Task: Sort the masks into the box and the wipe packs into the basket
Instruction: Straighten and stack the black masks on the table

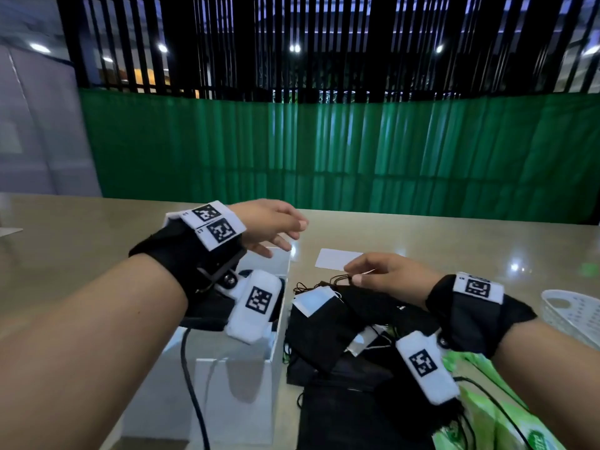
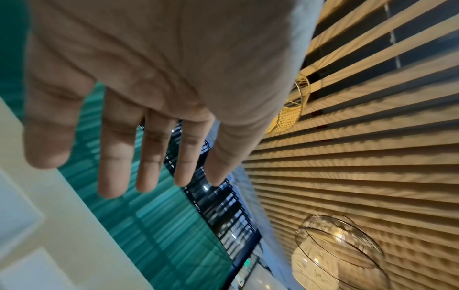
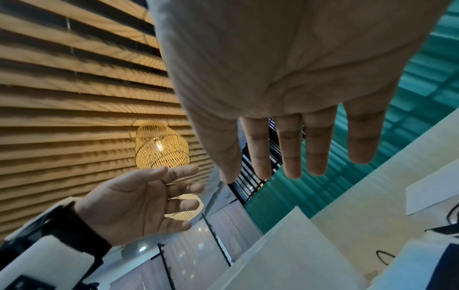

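- The white box (image 1: 227,368) stands open on the near left of the tan table (image 1: 454,241), partly hidden by the left forearm and its wrist camera.
- The left hand (image 1: 269,227) hovers above the far end of the box, fingers spread and straight; the left wrist view shows its palm (image 2: 154,64) bare, holding nothing.
- A white card (image 1: 337,258) lies flat on the table just beyond the two hands, right of the box.
- The black masks (image 1: 344,323) lie in a loose pile on the table just right of the box, their thin ear loops (image 1: 311,284) tangled at the far edge of the pile.
- The right hand (image 1: 386,276) is over the far side of the pile; its fingers look straight in the right wrist view (image 3: 290,145), and I cannot tell from the head view whether it touches a loop.
- Green wipe packs (image 1: 487,417) lie at the near right, under the right forearm.
- The white perforated basket (image 1: 571,315) sits at the right edge.
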Demonstrator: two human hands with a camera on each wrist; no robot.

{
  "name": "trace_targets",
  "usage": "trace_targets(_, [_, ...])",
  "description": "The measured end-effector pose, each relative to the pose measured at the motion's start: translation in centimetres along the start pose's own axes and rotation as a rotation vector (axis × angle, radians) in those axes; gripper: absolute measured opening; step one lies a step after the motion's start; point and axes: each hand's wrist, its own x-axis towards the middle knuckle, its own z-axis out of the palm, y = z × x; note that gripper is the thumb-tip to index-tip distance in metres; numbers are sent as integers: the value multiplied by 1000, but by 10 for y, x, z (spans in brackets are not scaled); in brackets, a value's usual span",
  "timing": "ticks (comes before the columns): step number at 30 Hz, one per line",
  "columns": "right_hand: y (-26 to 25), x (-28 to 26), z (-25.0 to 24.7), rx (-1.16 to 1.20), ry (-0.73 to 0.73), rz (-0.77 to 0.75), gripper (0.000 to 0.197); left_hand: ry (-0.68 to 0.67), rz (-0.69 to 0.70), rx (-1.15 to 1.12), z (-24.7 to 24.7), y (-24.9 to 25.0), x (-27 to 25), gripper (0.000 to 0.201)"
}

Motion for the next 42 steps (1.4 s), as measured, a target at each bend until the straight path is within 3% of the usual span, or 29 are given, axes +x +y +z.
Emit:
trace_targets(8, [73, -50, -27, 206, 67, 224, 6, -209, 73, 80, 97, 21, 10, 4])
trace_targets(10, [93, -59, -30, 197, 25, 315, 6, -295, 35, 193, 124, 12, 14, 6])
trace_targets(14, [121, -73, -26, 150, -49, 414, 11, -426, -59, 462, 165, -10, 16, 28])
trace_targets(18, [133, -82, -10, 171, -97, 473, 10, -481, -176, 619, 183, -31, 14, 26])
trace_targets(24, [143, -82, 4, 63, -106, 512, 13, -383, -102, 865, 187, -51, 12, 42])
trace_targets(27, [149, -76, 4, 205, 3, 553, 26, -306, -54, 905, 195, -62, 13, 50])
trace_targets(30, [151, -68, 0, 368, 115, 605, 44, -217, 23, 886, 202, -65, 13, 36])
trace_targets(33, [151, -64, -2, 446, 145, 686, 36, -180, 46, 917, 207, -63, 15, 29])
trace_targets(37, [151, -57, 0, 488, 144, 727, 22, -263, 98, 948, 203, -59, 20, 11])
trace_targets(39, [152, -53, 2, 530, 163, 740, 25, -271, 113, 929, 199, -61, 21, 18])
trace_targets(42, [152, -48, 6, 585, 196, 765, 25, -217, 124, 861, 197, -63, 19, 12])
